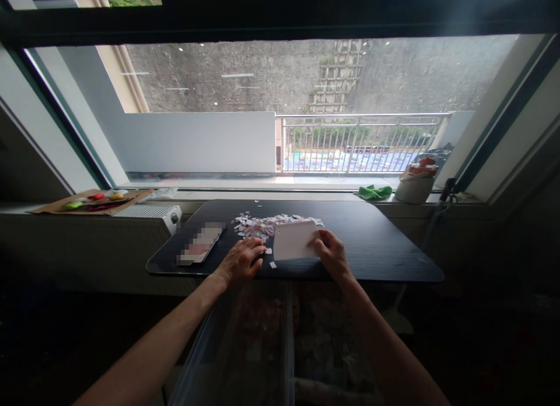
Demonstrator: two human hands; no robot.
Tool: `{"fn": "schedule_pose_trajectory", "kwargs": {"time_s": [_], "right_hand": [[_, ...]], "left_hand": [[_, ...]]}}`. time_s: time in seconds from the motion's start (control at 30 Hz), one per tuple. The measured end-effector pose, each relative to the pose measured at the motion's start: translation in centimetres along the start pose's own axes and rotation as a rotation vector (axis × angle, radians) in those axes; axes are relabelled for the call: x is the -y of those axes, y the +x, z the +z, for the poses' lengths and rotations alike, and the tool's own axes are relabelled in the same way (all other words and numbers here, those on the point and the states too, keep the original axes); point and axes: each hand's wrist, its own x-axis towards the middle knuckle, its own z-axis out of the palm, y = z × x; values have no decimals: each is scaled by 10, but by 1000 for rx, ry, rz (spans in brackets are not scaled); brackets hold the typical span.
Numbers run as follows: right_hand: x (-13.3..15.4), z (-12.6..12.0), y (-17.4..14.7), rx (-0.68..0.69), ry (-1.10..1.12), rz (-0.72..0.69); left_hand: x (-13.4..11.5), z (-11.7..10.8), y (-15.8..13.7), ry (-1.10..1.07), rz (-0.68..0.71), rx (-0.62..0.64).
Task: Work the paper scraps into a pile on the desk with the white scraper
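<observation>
My right hand (333, 251) grips the right edge of a white rectangular card-like panel (294, 241), tilted up above the dark table (371, 242). To its left, my left hand (244, 259) rests low over the table with bent fingers, the thumb a little apart from the others. Nothing shows in its grasp. A small white paper piece (268, 251) lies right by its fingertips, and another piece (273, 265) is nearer the table's front edge. Behind both hands spreads a pile of small paper pieces (256, 224), white with pinkish marks, partly hidden by the panel.
A flat tray-like object (201, 244), partly blurred out, lies on the table's left. Beyond are a radiator (149, 214), a board with colourful items (94, 200), a green cloth (373, 192) and a whitish pot (413, 187) on the sill. Clear-lidded drawers (245, 347) sit below the table's front edge.
</observation>
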Motion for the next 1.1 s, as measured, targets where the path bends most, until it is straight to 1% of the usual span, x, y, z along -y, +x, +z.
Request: {"fn": "schedule_pose_trajectory", "kwargs": {"time_s": [0.07,0.1,0.23,0.3,0.43,0.53,0.63,0.7,0.77,0.83,0.93,1.03,1.1], "right_hand": [[0,0,0,44,-6,-5],[0,0,0,44,-25,0],[2,-2,0,-36,-84,26],[3,-2,0,-35,-78,29],[4,-1,-1,77,-34,58],[3,-1,-1,110,-9,67],[3,-1,-1,132,32,43],[2,0,-1,174,72,19],[1,1,-1,203,57,3],[0,-1,0,180,-33,-4],[-1,-13,1,77,-178,5],[-3,-33,2,-26,-225,42],[-6,-45,3,-107,-204,94]], "left_hand": [[-1,0,0,1,-17,-1],[-1,0,-1,2,-24,-3],[-2,0,-1,-1,-33,-25],[-2,-1,-1,-4,-29,-34],[-3,-1,-1,-5,-41,-59],[-3,-1,0,-3,-60,-63],[-3,-1,0,2,-69,-68],[-3,-1,0,4,-70,-75],[-4,-2,0,7,-74,-79],[-5,-3,0,10,-81,-81],[-7,-4,1,15,-96,-91],[-10,-6,1,22,-114,-99],[-10,-5,1,25,-122,-103]]}}
